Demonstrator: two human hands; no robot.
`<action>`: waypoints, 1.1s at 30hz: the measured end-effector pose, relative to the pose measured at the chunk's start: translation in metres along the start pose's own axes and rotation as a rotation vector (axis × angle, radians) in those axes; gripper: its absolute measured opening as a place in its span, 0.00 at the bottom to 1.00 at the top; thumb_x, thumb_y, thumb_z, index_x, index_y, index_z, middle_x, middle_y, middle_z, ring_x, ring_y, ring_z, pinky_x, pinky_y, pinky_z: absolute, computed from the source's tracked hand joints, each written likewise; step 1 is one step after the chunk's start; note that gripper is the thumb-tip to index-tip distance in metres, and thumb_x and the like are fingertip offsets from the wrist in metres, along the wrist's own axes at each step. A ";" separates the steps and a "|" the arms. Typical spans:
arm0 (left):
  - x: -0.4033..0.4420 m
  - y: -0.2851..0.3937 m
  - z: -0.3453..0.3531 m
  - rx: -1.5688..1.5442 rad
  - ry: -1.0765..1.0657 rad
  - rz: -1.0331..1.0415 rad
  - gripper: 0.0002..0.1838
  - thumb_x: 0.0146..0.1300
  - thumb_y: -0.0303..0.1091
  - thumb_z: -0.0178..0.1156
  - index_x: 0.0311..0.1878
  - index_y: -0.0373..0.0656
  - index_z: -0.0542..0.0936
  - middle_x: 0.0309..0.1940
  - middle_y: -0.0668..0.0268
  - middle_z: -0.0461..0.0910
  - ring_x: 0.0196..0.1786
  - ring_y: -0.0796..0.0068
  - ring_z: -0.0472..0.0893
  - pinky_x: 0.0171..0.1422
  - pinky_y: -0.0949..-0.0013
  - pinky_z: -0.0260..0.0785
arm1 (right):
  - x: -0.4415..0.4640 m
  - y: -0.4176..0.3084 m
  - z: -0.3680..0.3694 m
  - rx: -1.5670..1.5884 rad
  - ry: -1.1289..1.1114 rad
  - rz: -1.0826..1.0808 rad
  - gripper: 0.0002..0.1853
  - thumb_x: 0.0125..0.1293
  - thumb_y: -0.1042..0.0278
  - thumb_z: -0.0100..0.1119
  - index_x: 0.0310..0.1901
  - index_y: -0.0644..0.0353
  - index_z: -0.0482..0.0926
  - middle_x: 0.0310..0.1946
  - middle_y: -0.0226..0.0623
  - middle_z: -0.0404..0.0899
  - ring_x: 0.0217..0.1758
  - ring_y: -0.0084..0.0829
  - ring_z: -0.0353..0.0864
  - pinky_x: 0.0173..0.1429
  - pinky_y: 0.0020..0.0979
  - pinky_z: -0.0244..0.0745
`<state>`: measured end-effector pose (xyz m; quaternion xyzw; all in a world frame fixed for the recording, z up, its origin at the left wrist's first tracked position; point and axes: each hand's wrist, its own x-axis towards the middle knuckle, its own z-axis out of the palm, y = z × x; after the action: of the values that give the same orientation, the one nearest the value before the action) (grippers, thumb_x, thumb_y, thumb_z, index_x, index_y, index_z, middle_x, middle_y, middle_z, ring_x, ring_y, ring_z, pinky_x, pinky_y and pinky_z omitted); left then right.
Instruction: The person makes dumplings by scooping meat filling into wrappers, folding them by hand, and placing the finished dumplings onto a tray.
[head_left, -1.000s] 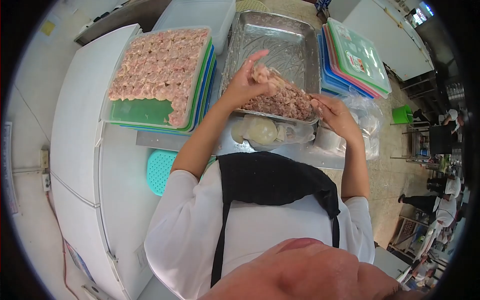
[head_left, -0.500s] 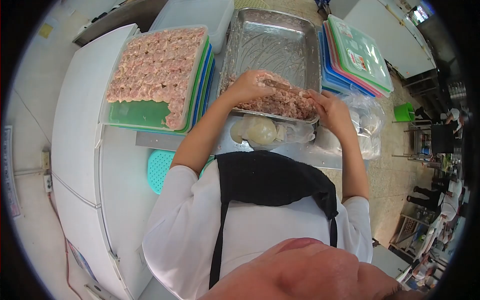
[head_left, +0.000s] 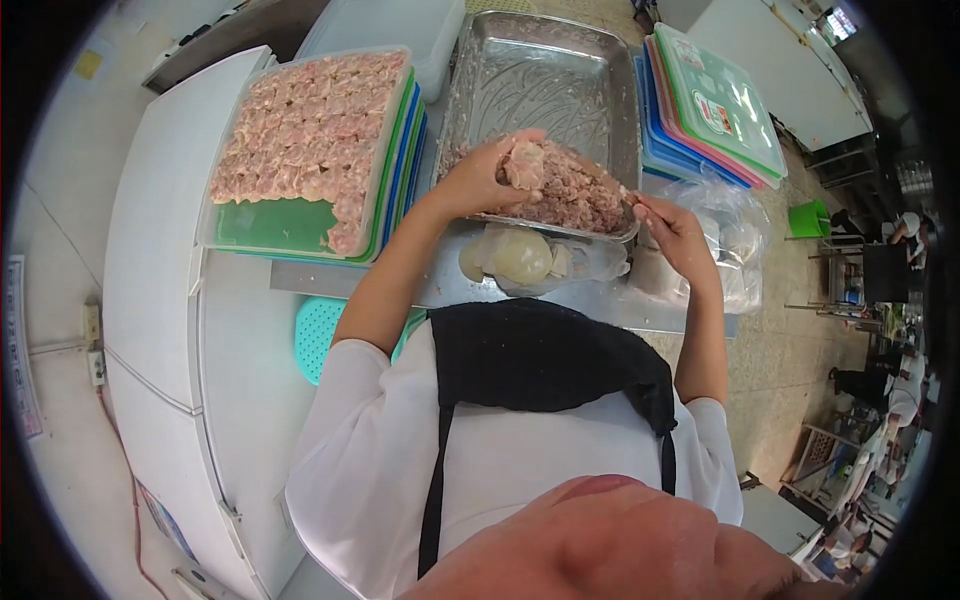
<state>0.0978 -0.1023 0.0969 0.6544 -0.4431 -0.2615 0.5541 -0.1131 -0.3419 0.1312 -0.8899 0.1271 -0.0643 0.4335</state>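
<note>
My left hand (head_left: 478, 182) is curled around a meat-filled dumpling (head_left: 525, 165) at the near left of the metal tray (head_left: 545, 85). Its fingers are partly hidden by the dumpling. Ground meat filling (head_left: 575, 195) is heaped along the tray's near side. At the tray's near right corner my right hand (head_left: 668, 228) pinches the end of a thin, flat tool (head_left: 626, 192); its far part blends into the meat. Close in front of the tray, a clear plastic bag holds pale round wrappers (head_left: 522, 258).
On the left, a container (head_left: 270, 228) with rows of filled dumplings tops a stack of coloured trays. Coloured lids (head_left: 715, 105) are stacked on the right, above a clear bag of pale packages (head_left: 735, 245). A turquoise perforated basket (head_left: 320, 340) sits low on the left. Other people are far right.
My left hand has turned, bringing the dumpling into clearer view. My right hand has drawn slightly down and right with the tool, away from my left hand.
</note>
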 end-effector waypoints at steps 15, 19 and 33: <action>0.002 0.035 0.003 -0.093 -0.042 0.121 0.29 0.52 0.33 0.71 0.59 0.42 0.77 0.55 0.65 0.79 0.57 0.72 0.76 0.63 0.68 0.67 | -0.006 -0.075 -0.008 -0.460 0.116 -0.312 0.13 0.66 0.65 0.61 0.50 0.56 0.82 0.32 0.42 0.77 0.31 0.43 0.79 0.36 0.36 0.74; 0.011 0.029 -0.002 0.009 -0.179 0.187 0.24 0.52 0.33 0.72 0.53 0.41 0.80 0.53 0.63 0.79 0.56 0.72 0.77 0.61 0.67 0.68 | -0.005 -0.070 -0.012 -0.347 0.047 -0.320 0.13 0.65 0.65 0.62 0.50 0.56 0.82 0.30 0.40 0.76 0.30 0.42 0.79 0.37 0.37 0.74; 0.006 0.030 0.007 -0.102 0.128 0.003 0.30 0.53 0.37 0.73 0.59 0.42 0.75 0.52 0.65 0.79 0.53 0.75 0.77 0.61 0.68 0.68 | -0.002 -0.082 -0.018 -0.279 0.162 -0.172 0.15 0.69 0.67 0.58 0.53 0.64 0.79 0.37 0.44 0.80 0.37 0.37 0.80 0.42 0.30 0.74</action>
<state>0.0868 -0.1109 0.1247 0.6399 -0.3938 -0.2408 0.6144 -0.1049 -0.3062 0.2066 -0.9409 0.0927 -0.1542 0.2868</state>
